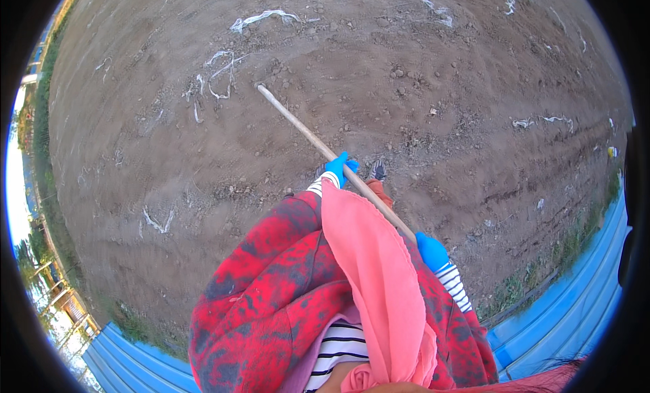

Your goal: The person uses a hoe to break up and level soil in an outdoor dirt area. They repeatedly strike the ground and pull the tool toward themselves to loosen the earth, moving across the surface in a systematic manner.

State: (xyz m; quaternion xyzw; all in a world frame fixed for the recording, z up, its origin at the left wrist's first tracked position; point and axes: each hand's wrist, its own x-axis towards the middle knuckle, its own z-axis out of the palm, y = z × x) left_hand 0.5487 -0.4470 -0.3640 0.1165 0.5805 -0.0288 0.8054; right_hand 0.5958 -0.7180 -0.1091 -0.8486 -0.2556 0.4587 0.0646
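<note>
A long wooden handle (299,124) runs slantwise from the bare soil, upper left, down to my right side. Its far end meets the ground; whatever head it bears is too small or buried to make out. My left hand (342,168), in a blue glove, grips the handle near its middle, above my shoes. Lower and to the right, my right hand (431,251), also gloved in blue, is closed around the near end of the handle, partly behind the sleeve. A pink cloth (378,271) hangs over the front of my red and dark jacket.
Brown soil (457,88) with small clods spreads all around. Torn strips of whitish plastic film (266,16) lie on it, several of them ahead. A shoe (377,170) stands just below the handle. Blue corrugated sheeting (563,306) borders the ground at the lower right, with grass along it.
</note>
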